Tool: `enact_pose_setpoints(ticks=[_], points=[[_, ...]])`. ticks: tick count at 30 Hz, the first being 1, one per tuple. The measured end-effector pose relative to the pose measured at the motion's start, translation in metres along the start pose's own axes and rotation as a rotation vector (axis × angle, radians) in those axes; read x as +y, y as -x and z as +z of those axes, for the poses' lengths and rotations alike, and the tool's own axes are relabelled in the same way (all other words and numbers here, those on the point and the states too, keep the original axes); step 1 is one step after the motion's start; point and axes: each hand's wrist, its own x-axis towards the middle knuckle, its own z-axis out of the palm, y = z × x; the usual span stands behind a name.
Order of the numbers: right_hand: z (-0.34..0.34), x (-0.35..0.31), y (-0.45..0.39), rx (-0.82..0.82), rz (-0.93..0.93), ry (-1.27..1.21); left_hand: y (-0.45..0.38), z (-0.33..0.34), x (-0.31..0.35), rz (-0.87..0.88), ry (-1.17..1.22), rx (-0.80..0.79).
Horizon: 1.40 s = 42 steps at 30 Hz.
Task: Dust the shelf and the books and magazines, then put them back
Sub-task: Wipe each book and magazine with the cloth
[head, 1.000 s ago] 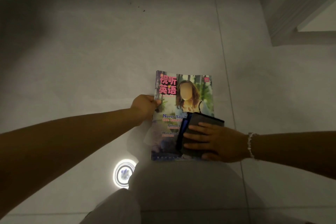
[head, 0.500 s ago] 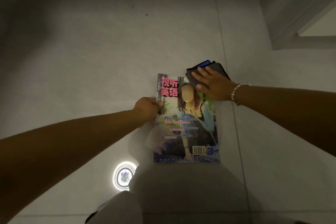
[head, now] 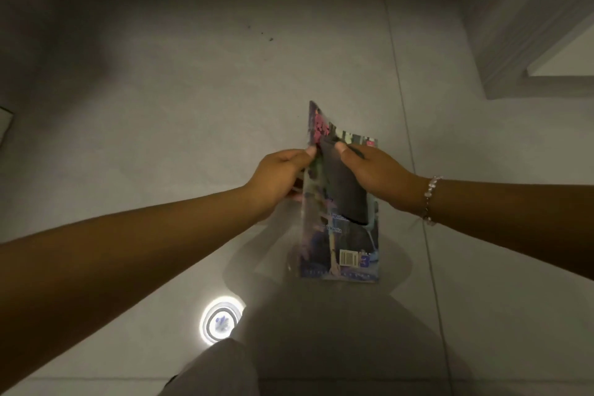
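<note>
Head view: a dim tiled floor (head: 160, 138), seen from above, with both forearms reaching forward over it.
Magazine (head: 340, 235): half a second ago it lay flat, cover up; now its left edge is raised and the cover tilts steeply, while the lower right corner with the barcode looks to be on or near the floor.
Left hand (head: 276, 177): it pinches the raised left edge, thumb on the cover and fingers curled behind, the same edge it held flat a moment ago.
Right hand (head: 376, 177): it has come back from the top right corner to the middle of the cover and grips the dark cloth (head: 344, 183), thumb over the cloth's upper edge; the fingers behind are hidden.
Cloth: it hangs against the tilted cover, no longer pressed flat by an open palm.
Meaning for the task: the front wipe seems finished, and the lift probably starts a turn to the back cover or a pick-up.
Other things: a ring of light (head: 221, 320) reflects on the floor near a pale trouser leg (head: 212, 373); a beaded bracelet (head: 430, 199) sits on the right wrist.
Shelf: not in view.
</note>
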Motion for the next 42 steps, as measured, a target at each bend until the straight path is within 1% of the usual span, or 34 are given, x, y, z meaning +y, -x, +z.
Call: enact_pose_setpoints(ticks=[2, 4, 7, 9, 12, 15, 18, 20, 21, 23, 25, 27, 29, 31, 34, 36, 38, 41, 42], points=[[-0.001, -0.010, 0.001, -0.015, -0.007, -0.121, 0.004, 0.005, 0.008, -0.017, 0.038, -0.063], [-0.007, -0.015, 0.003, -0.013, -0.001, -0.164, 0.008, 0.008, 0.014, -0.023, 0.077, -0.109], [-0.016, -0.016, 0.005, 0.001, 0.029, -0.239, 0.010, 0.007, 0.018, 0.003, 0.071, -0.140], [-0.022, -0.014, 0.006, 0.000, 0.051, -0.296, 0.009, 0.005, 0.018, 0.018, 0.074, -0.145], [-0.031, -0.013, 0.010, -0.039, 0.100, -0.377, 0.006, 0.004, 0.014, 0.020, 0.113, -0.086], [-0.044, -0.020, 0.014, -0.130, 0.149, -0.537, 0.001, 0.000, 0.010, -0.033, 0.179, -0.008], [-0.057, -0.024, 0.014, -0.225, 0.164, -0.739, -0.001, -0.011, 0.006, -0.129, 0.317, -0.065], [-0.063, -0.022, 0.012, -0.205, 0.180, -0.818, -0.001, -0.019, 0.004, -0.166, 0.372, -0.099], [-0.064, -0.019, 0.011, -0.165, 0.194, -0.828, -0.001, -0.023, 0.002, -0.175, 0.360, -0.097], [-0.065, -0.011, 0.009, -0.047, 0.220, -0.763, -0.002, -0.031, -0.006, -0.170, 0.281, -0.067], [-0.063, 0.004, 0.008, 0.052, 0.255, -0.607, -0.003, -0.037, -0.013, -0.144, 0.215, -0.048], [-0.056, 0.019, 0.009, 0.075, 0.296, -0.483, -0.003, -0.039, -0.019, -0.138, 0.182, -0.014], [-0.048, 0.032, 0.009, 0.102, 0.339, -0.418, -0.002, -0.039, -0.022, -0.131, 0.146, 0.011], [-0.046, 0.036, 0.005, 0.184, 0.345, -0.346, -0.002, -0.037, -0.024, -0.124, 0.108, 0.025], [-0.048, 0.032, -0.002, 0.278, 0.242, -0.159, -0.002, -0.034, -0.030, -0.136, 0.105, 0.008], [-0.045, 0.030, -0.004, 0.268, 0.128, 0.042, -0.003, -0.031, -0.034, -0.160, 0.124, 0.003], [-0.034, 0.032, -0.003, 0.250, 0.016, 0.184, -0.005, -0.028, -0.040, -0.182, 0.113, 0.021], [-0.008, 0.040, -0.006, 0.247, -0.075, 0.251, -0.008, -0.025, -0.051, -0.218, 0.046, 0.052], [0.003, 0.043, -0.009, 0.208, -0.081, 0.270, -0.009, -0.025, -0.056, -0.234, 0.030, 0.059]])
